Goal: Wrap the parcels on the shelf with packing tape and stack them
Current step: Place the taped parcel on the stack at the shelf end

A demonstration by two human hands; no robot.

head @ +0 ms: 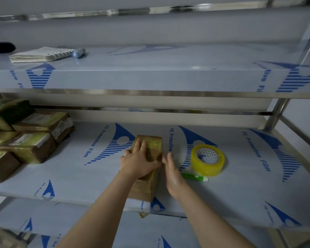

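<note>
We read "PE Protective Film" in blue letters, several times over, on the pale film that covers the shelf point(240, 185), beside blue striped wing-shaped marks. On the front lip of the shelf above only "tive" and part of "Film" show.

The parcel point(151, 145) is a long brown cardboard block under glossy, yellowish, slightly wrinkled tape. It lies in the middle of the middle shelf, its long side running from near to far and its near end at the shelf's front edge.

The tape roll point(208, 160) lies flat just right of it, a thick ring of clear yellow tape on a white core with a dark triangle pattern. A slim green and white cutter point(194, 176) lies just near of the roll.

At far left sit stacked parcels point(34, 140), brown, taped and carrying white and pale green labels too small for us to read.

On the upper shelf lie a spiral notebook point(41, 54), a small blue cylinder point(78, 52) and a rounded black object point(2, 47).

The left hand point(140, 161) lies flat on top of the parcel, fingers straight and spread, pointing far. The right hand point(172, 174) stands edge-on against the parcel's right side, fingers straight and together, gripping nothing.
</note>
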